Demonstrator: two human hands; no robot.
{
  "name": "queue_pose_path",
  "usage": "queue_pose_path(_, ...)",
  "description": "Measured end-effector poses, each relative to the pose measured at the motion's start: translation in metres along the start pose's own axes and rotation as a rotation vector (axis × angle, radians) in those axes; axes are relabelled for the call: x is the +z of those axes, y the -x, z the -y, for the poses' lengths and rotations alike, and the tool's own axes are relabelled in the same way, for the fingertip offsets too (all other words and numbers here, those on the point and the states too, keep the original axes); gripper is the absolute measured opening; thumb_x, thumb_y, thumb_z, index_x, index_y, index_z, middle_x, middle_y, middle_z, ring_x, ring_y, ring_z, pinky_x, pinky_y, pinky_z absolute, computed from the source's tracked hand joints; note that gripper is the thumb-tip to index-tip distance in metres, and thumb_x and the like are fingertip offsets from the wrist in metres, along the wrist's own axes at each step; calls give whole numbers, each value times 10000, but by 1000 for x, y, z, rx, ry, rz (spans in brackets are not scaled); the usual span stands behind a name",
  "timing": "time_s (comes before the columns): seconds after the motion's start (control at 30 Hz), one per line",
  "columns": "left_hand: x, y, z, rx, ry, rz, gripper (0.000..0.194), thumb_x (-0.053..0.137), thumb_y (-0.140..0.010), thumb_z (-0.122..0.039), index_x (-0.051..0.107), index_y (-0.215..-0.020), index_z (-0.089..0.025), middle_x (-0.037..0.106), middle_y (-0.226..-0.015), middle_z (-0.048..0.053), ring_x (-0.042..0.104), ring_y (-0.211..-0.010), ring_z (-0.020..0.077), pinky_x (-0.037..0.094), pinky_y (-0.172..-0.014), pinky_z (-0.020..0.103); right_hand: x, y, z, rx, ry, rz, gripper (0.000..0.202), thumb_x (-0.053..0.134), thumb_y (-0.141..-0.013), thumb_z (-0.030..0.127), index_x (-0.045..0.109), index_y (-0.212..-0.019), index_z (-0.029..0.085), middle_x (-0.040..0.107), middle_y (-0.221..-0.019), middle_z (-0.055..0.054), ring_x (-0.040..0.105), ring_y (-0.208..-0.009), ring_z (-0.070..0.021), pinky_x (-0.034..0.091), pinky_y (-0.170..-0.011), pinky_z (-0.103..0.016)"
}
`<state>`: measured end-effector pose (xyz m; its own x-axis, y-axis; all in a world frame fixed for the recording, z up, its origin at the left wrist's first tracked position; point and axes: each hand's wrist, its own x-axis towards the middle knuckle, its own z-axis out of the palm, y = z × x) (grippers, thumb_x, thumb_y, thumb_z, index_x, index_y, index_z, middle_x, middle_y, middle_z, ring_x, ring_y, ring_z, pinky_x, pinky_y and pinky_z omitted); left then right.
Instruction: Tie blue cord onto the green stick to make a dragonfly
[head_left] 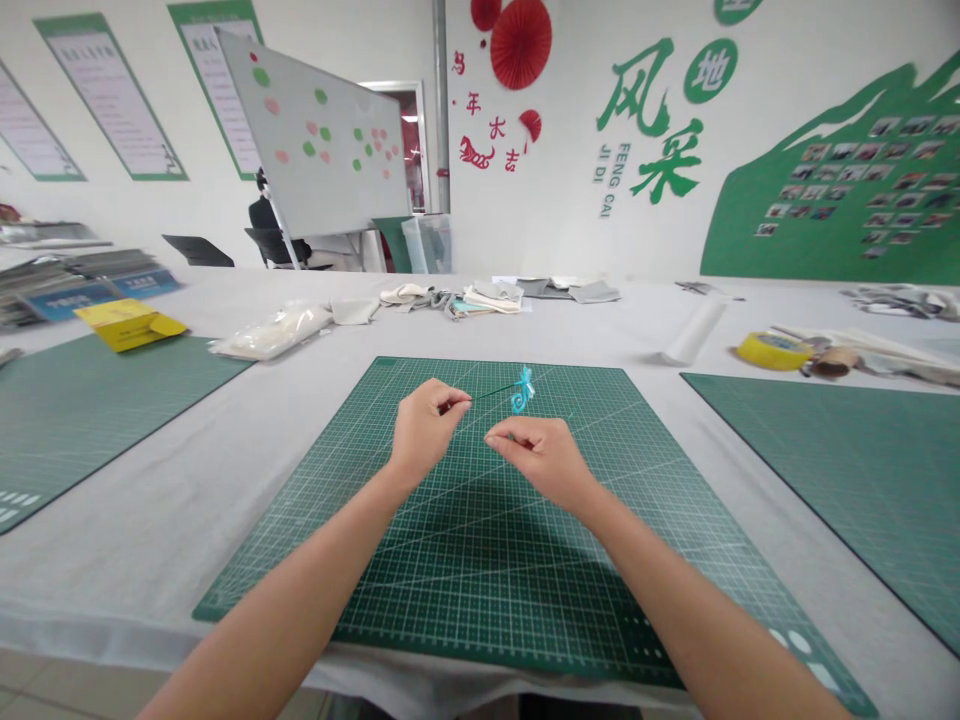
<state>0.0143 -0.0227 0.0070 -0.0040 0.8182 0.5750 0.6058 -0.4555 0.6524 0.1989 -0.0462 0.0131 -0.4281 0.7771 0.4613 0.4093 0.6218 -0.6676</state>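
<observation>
A thin dark stem [495, 391] runs from the pinched fingertips of my left hand [431, 425] to a small bright-blue curled ornament [522, 390]. The ornament looks like a flower or seahorse shape; its exact kind is unclear. My right hand [540, 455] is closed in a pinch just below and right of the stem, its fingertips apart from the left ones. Whatever lies between those fingers is too small to make out. Both hands are over a green gridded cutting mat [450, 560]. A small light-green bit [571, 414] shows near the right hand, on or above the mat.
More cutting mats lie at left [97, 400] and right [840, 460]. Behind are a yellow card box [129, 325], a plastic-wrapped packet [277, 330], fabric scraps [491, 296], a white roll [696, 332] and yellow tape [774, 350]. Stacked papers [67, 275] stand far left.
</observation>
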Motion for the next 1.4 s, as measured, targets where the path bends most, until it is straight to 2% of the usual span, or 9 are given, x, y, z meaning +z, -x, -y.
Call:
queue_pose_path(0.4,1,9,-4,263,-327,104,172,520,-878,-222,691,-857,-214,648,-859,3,583,-821,134,419,-705,253,-10,-1,4,-17,24,-101,183,530,-877,249,687,-795,202,642,-664,26,534,-587,-102,382,-590,-225)
queue_pose_path(0.7,0,6,-4,529,-382,284,224,472,-908,-234,689,-858,-210,657,-839,18,570,-810,150,421,-710,271,-21,-5,-5,32,40,-227,173,552,-861,266,693,-790,194,648,-666,15,523,-578,-109,381,-578,-233)
queue_pose_path(0.83,-2,6,-9,579,-315,370,233,468,-905,-210,694,-852,-211,663,-839,21,571,-807,150,425,-720,275,-26,-6,-12,57,46,-253,176,562,-849,284,698,-785,192,668,-706,6,520,-590,-114,379,-580,-242)
queue_pose_path(0.97,-5,7,-15,501,-169,428,226,485,-896,-223,709,-861,-227,673,-866,31,584,-852,159,439,-745,280,-32,-9,-23,114,5,-224,209,577,-829,338,705,-765,187,633,-645,8,484,-555,-116,360,-556,-257)
queue_pose_path(1.13,-7,8,-24,271,137,484,156,566,-841,-231,721,-826,-223,658,-846,45,601,-820,162,464,-748,292,-34,-14,-42,247,-290,-169,219,663,-729,381,704,-744,167,638,-675,-10,525,-626,-135,401,-594,-270)
queue_pose_path(1.27,-7,5,-25,131,283,415,106,619,-799,-235,714,-767,-200,635,-804,41,571,-717,137,434,-643,264,-29,-14,-50,381,-472,-176,247,704,-670,387,692,-731,149,581,-601,6,460,-542,-104,351,-511,-249)
queue_pose_path(1.4,-6,1,-20,21,376,313,89,657,-769,-260,699,-750,-183,619,-776,29,536,-697,125,392,-618,258,-22,-13,-52,390,-491,-134,242,718,-644,374,686,-700,140,547,-588,19,409,-513,-84,306,-493,-245)
